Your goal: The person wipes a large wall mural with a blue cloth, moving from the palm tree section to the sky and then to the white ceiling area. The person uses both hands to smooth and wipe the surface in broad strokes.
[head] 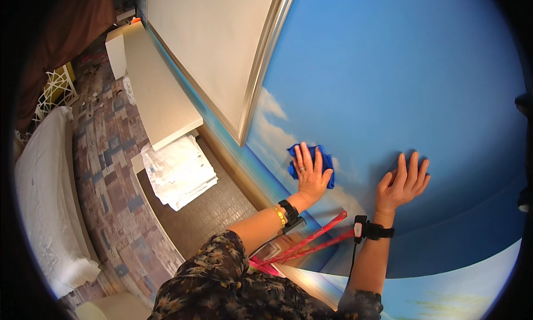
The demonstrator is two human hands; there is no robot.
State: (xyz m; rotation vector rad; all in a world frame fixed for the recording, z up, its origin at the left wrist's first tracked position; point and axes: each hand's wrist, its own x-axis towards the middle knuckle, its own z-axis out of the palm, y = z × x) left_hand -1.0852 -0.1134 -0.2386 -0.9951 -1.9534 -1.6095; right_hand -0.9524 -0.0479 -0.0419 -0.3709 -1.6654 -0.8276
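Observation:
My left hand (311, 172) lies spread over a crumpled blue cloth (329, 166) and presses it flat to a blue wall painted with clouds (366, 70). The cloth sticks out around the fingers. To the right, my right hand (402, 180) is at the same wall with its fingers apart and holds nothing; whether its palm touches the wall I cannot tell. Below and between the hands, red poles (318, 232) lean near the wall's corner.
A large pale panel in a silvery frame (260, 61) hangs left of the cloth. Further left are a pale desk top (160, 82), folded white linen (179, 170) on a brown surface, and a bed with a white cover (46, 195). The floor is patterned in wood-like patches.

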